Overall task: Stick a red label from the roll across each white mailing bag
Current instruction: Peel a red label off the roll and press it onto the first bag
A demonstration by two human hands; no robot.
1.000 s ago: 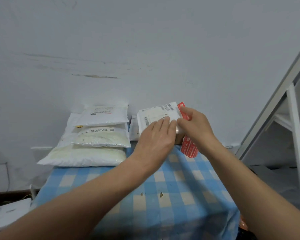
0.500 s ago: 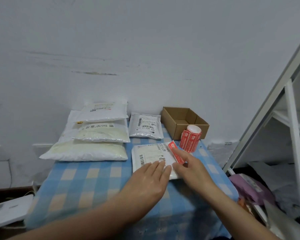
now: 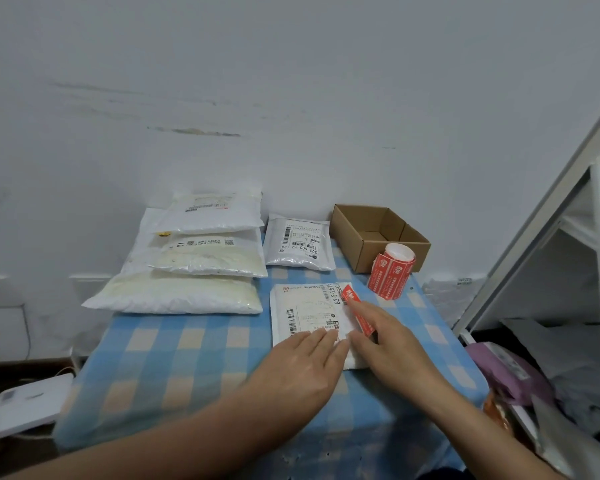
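- Mailing bag (image 3: pixel 309 317) now lies flat on the blue checked tablecloth (image 3: pixel 174 368), near-right of centre; a second ago it was held up off the table in both hands, in front of the far items. Half a second ago it was already down, so it has only just settled.
- Red label (image 3: pixel 358 315) sits along the bag's right edge, running from far-left to near-right. Its far end looks stuck on the white surface; whether the near end is pressed down I cannot tell, since the right hand covers it.
- Right hand (image 3: pixel 388 344): fingers extended and lying flat over the near part of the label, gripping nothing. Reads as a pressing or smoothing contact.
- Left hand (image 3: pixel 305 368): open, palm down, fingertips on the bag's near edge, pinning it to the cloth. Holding nothing.
- Both hands sit slightly nearer on the bag than half a second ago, consistent with a smoothing stroke along the label.
- Label roll (image 3: pixel 392 271) stands upright to the far right, just in front of the open cardboard box (image 3: pixel 378 233), well apart from both hands.
- Judgement: this bag is at the press-down stage, nearly finished.
- Remaining: small bag (image 3: pixel 298 244) at the far centre and the stack of three bags (image 3: pixel 201 265) at the far left show no red label from here, so most of the task appears still to do.
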